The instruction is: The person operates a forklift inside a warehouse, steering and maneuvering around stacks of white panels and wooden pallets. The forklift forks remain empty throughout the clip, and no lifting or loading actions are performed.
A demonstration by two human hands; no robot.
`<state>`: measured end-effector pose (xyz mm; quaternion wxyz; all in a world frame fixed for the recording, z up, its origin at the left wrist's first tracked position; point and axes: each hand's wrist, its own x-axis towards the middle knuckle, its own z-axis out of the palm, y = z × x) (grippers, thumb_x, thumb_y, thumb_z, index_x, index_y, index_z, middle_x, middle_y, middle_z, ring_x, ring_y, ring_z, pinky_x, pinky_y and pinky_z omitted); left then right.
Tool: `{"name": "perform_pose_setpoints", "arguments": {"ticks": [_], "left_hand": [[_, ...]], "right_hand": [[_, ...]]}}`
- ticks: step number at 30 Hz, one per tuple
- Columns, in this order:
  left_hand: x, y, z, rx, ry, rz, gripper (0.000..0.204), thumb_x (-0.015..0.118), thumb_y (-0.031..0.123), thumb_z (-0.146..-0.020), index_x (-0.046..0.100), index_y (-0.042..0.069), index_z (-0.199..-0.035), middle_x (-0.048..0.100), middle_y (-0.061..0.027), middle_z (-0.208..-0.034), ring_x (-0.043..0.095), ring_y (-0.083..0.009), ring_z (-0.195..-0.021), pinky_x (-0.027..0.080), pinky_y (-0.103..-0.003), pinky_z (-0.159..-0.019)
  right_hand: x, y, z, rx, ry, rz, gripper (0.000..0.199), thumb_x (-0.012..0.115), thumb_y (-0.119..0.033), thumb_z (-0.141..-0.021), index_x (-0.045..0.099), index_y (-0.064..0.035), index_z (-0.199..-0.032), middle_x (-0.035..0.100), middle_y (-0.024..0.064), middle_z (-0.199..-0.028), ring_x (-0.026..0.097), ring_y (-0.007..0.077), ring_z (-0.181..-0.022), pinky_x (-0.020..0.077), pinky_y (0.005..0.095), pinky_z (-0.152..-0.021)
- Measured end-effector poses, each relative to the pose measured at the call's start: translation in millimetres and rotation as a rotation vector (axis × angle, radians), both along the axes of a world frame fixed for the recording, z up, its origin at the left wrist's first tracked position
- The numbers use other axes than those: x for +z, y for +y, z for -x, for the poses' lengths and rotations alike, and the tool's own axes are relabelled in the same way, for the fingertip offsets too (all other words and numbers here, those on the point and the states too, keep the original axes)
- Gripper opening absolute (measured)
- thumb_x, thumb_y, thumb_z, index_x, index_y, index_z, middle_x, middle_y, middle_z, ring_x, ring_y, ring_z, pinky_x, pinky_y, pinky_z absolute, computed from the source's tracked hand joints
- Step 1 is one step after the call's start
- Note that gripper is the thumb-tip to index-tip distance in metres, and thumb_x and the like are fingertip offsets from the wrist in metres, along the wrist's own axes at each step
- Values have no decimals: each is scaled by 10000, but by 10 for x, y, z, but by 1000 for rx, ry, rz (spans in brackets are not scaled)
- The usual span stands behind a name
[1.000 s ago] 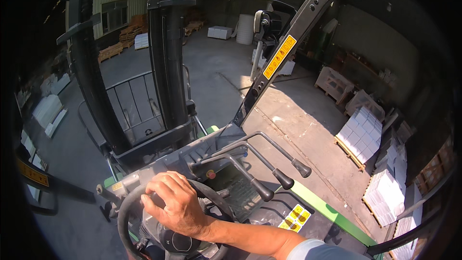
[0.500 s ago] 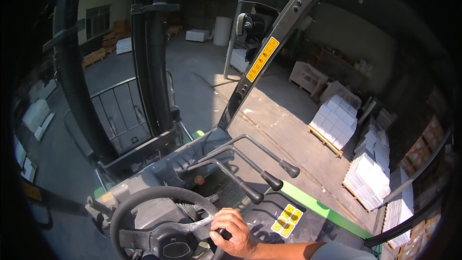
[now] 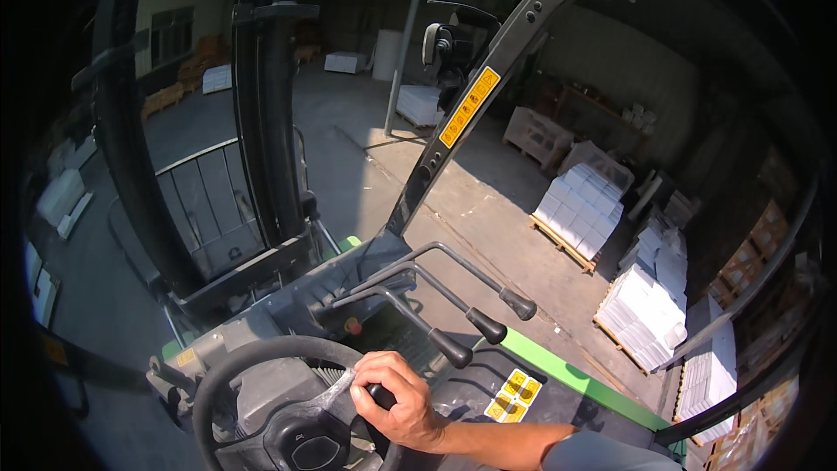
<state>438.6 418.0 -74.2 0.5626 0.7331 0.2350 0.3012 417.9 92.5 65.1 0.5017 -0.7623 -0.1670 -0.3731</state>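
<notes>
Your one visible hand [image 3: 397, 401] comes in from the lower right edge, and the view does not show which hand it is. It is clenched around the dark spinner knob [image 3: 380, 396] on the right-hand rim of the black steering wheel [image 3: 228, 372], with the knuckles turned up and the thumb pressed against the knob's near side. A scrap of clear plastic wrap [image 3: 336, 391] sits on the wheel just beside your fingers. The wheel fills the lower left of the view, its hub [image 3: 307, 447] low in the picture.

Just beyond your hand, three black-knobbed control levers [image 3: 488, 326] rise side by side from the grey dash, apart from your fingers. A yellow warning sticker [image 3: 511, 395] lies on the panel to the right of your wrist, next to a green body edge [image 3: 567, 375]. Ahead, the dark forklift mast [image 3: 261, 113] stands upright, with the load backrest grille [image 3: 209, 201] to its left. Out on the concrete floor to the right, pallets of white stacked blocks [image 3: 580, 208] stand in sunlight, well apart from the cab.
</notes>
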Motion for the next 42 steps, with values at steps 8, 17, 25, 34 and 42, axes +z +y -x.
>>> {"name": "perform_pose_setpoints", "arguments": {"ticks": [8,17,25,34,42], "left_hand": [[-28,73,111,-4,-36,54,471,441,461,-1010,564,28,-872,483,-33,-556,444,-166,-419,360,-283,-390],[-235,156,528,14,-134,328,506,429,493,-1016,587,28,-896,483,-9,-550,438,-139,-407,358,-259,-378],[-885,-314,1132,-364,-175,351,366,540,322,-961,576,-25,-1072,548,-52,-599,539,-151,-447,423,-276,-384],[-648,-924,1117,-631,197,404,327,531,288,-953,591,-22,-1039,555,-53,-608,546,-152,-470,429,-283,-409],[-413,-734,939,-557,204,337,294,522,257,-947,603,-18,-1010,561,-53,-615,552,-153,-491,434,-290,-430]], "right_hand": [[492,1170,-380,157,-133,14,197,740,-36,-760,611,-26,-908,601,113,-975,601,290,-980,450,462,-969],[-185,1676,749,496,-363,247,180,650,-187,-679,597,-35,-760,566,143,-837,553,325,-867,463,500,-836],[-389,54,1092,228,-26,292,244,768,-119,-655,649,-68,-862,637,102,-958,594,329,-1018,434,546,-972],[112,500,-189,-98,-26,93,132,717,-41,-757,603,-48,-823,631,88,-948,610,276,-978,459,407,-918],[592,1648,-546,86,-170,88,141,696,-54,-793,583,-18,-868,597,128,-904,598,312,-919,457,444,-935]]}}
